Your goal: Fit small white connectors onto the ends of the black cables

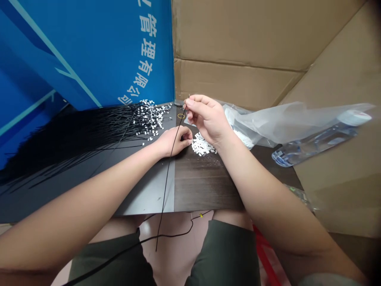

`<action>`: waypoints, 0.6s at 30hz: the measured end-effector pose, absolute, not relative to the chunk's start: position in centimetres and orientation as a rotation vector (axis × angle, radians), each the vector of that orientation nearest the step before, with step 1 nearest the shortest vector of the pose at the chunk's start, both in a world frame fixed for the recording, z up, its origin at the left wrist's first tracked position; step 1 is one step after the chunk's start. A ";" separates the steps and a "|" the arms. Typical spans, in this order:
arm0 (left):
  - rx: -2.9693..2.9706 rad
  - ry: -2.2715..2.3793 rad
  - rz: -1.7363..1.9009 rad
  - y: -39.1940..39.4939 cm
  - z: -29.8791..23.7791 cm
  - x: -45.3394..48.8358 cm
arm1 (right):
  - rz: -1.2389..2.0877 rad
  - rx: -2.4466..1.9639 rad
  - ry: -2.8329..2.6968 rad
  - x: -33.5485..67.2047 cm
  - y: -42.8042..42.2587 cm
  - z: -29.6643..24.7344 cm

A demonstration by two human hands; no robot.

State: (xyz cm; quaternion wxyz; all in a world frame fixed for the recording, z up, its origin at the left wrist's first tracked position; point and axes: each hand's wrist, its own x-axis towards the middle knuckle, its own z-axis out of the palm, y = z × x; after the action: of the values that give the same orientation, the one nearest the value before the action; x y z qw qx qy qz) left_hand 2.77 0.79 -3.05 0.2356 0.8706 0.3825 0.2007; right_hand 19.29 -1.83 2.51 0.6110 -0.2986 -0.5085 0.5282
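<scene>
Between the thumb and fingertips of my right hand [210, 119] is the top end of a thin black wire [167, 174], which hangs slantwise down past the table's front edge. My left hand [176, 141] rests low over the table with its thumb and fingers pinched together. Its fingertips are at the left side of a pile of small white connector-like pieces [204, 144]; whether a piece is between them is too small to tell. Left of that hand lies a big bundle of black wires [89, 127], many with white pieces [150, 115] on their ends.
A clear plastic bag [268, 121] with more white pieces lies behind my right hand. A water bottle [321, 139] lies at the right. Cardboard [238, 39] and a blue printed panel [104, 51] stand behind the table [205, 186]. A black cable [119, 254] crosses above my lap.
</scene>
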 end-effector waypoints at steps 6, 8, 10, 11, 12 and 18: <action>2.470 1.135 0.531 0.2 -2.9 3.5 | 1.183 -0.727 -1.224 18.9 -2.0 2.5; 2.484 1.170 0.520 0.1 -2.9 3.7 | 1.173 -0.747 -1.234 18.8 -2.2 2.6; 2.479 1.188 0.520 -0.1 -3.0 3.8 | 1.161 -0.775 -1.234 18.7 -2.3 2.6; 2.469 1.189 0.530 -0.2 -3.1 3.8 | 1.154 -0.788 -1.233 18.7 -2.3 2.5; 2.454 1.182 0.547 -0.2 -3.1 3.7 | 1.144 -0.799 -1.230 18.7 -2.3 2.5; 2.264 1.065 0.865 -0.1 -2.9 2.0 | 1.117 -0.980 -1.111 18.9 -1.7 1.9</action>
State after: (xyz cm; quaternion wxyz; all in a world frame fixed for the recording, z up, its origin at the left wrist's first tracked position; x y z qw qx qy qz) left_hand 1.98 -0.07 -2.90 0.2448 0.8291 0.3901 0.3169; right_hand 18.93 -1.71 1.87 0.5997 -0.4227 -0.4791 0.4818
